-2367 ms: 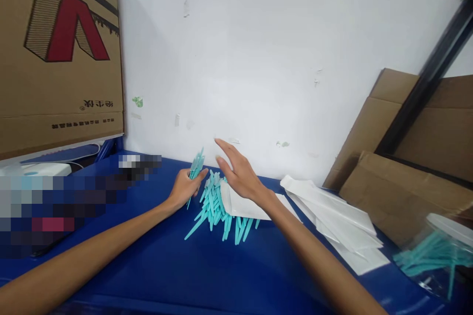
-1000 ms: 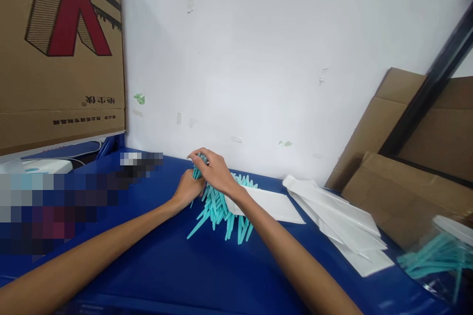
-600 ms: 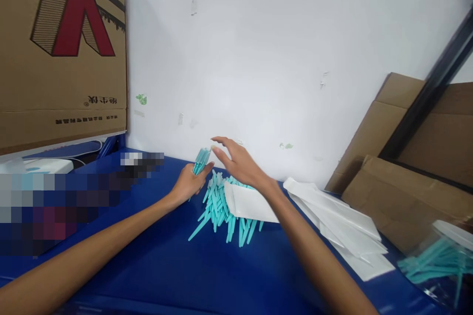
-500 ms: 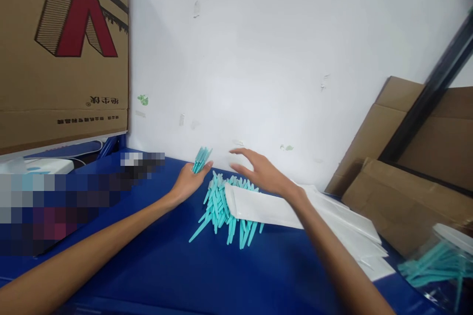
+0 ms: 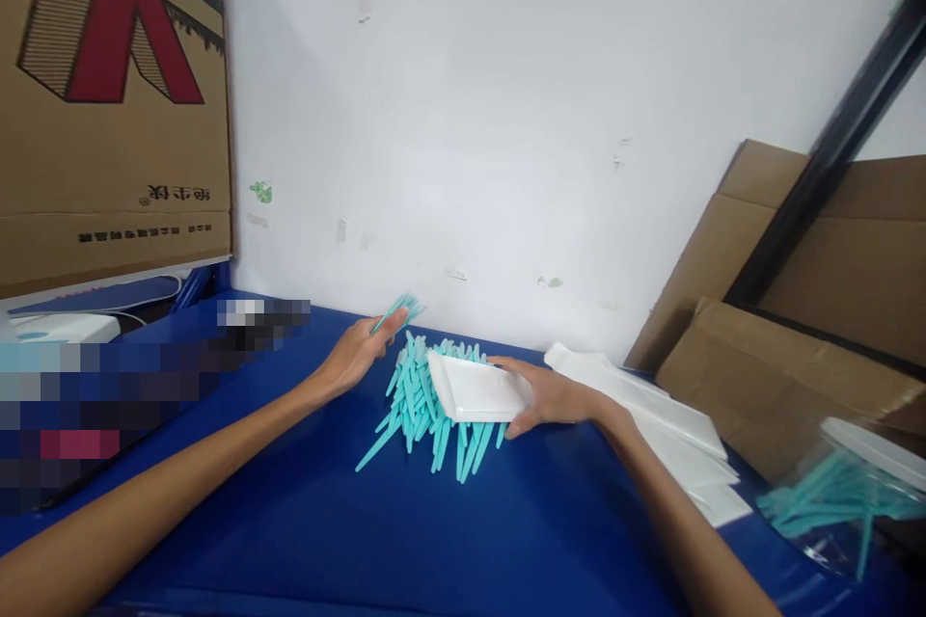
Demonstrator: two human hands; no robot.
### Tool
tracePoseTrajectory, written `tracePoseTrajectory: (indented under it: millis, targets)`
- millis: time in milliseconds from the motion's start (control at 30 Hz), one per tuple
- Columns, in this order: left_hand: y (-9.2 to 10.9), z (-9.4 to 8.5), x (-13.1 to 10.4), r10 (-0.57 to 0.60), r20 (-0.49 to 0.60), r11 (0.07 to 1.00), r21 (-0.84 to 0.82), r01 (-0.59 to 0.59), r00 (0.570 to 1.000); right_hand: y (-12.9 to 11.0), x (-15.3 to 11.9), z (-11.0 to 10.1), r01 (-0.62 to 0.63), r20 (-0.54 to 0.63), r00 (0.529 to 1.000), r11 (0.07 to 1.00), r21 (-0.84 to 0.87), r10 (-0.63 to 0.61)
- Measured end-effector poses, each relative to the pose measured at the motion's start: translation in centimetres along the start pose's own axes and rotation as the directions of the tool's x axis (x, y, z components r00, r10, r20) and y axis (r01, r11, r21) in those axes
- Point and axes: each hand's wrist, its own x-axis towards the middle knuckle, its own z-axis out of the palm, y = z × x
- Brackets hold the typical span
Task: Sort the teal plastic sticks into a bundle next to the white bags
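Note:
A small bunch of thin teal sticks with clear tips, which look like interdental brushes, is held in my left hand near the wall, fingers closed round it. My right hand grips a white paper pouch across its width, fingers at the far edge and thumb at the near edge. The pouch lies on a loose pile of the same teal brushes and covers part of it. The pouch's right end is hidden by my right hand.
More white pouches lie overlapped at the right. A clear tub of teal brushes stands at the far right, by brown cardboard. A large carton is at the left, above the blue table. Blurred items lie below it.
My right hand has come down from above the pile and taken hold of the pouch. My left hand still holds its bunch, now tilted more to the right. The view has shifted slightly.

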Motion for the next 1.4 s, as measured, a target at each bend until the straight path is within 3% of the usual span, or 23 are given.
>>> tracePoseTrajectory:
  millis: [100,233,367,500,700,1000,1200,1400]
  targets:
    - [0.0,-0.3,0.0,-0.001,0.098,1.0,0.018,-0.001,0.995,-0.2,0.0,-0.4,-0.023,-0.086,0.996,0.998,-0.065,0.018]
    - [0.0,-0.5,0.0,0.123,0.038,0.978,0.167,-0.128,0.992,-0.5,0.3,-0.6,-0.06,-0.276,0.961,0.976,-0.21,0.0]
    - [0.5,-0.6,-0.3,0.276,0.077,0.853,0.44,-0.281,0.958,-0.8,0.8,0.0,-0.078,-0.397,0.914,0.922,-0.379,-0.086]
    - [0.8,-0.5,-0.6,0.291,0.137,0.745,0.588,-0.314,0.947,-0.8,1.0,0.3,-0.053,-0.453,0.877,0.903,-0.426,-0.163]
    - [0.3,0.1,-0.7,0.275,0.205,0.612,0.716,-0.336,0.939,-1.3,0.9,0.3,-0.016,-0.487,0.85,0.914,-0.406,-0.202]
    - [0.6,0.2,-0.9,0.268,0.196,0.624,0.71,-0.325,0.943,-2.2,1.1,1.0,-0.041,-0.486,0.843,0.873,-0.486,-0.231]
    - [1.7,0.7,-1.9,0.265,0.258,0.54,0.759,-0.364,0.929,-3.0,1.8,2.3,-0.046,-0.481,0.842,0.854,-0.518,-0.246]
    - [2.7,1.4,-2.6,0.242,0.185,0.486,0.827,-0.284,0.952,-4.9,1.7,3.1,-0.016,-0.47,0.834,0.84,-0.542,-0.287]
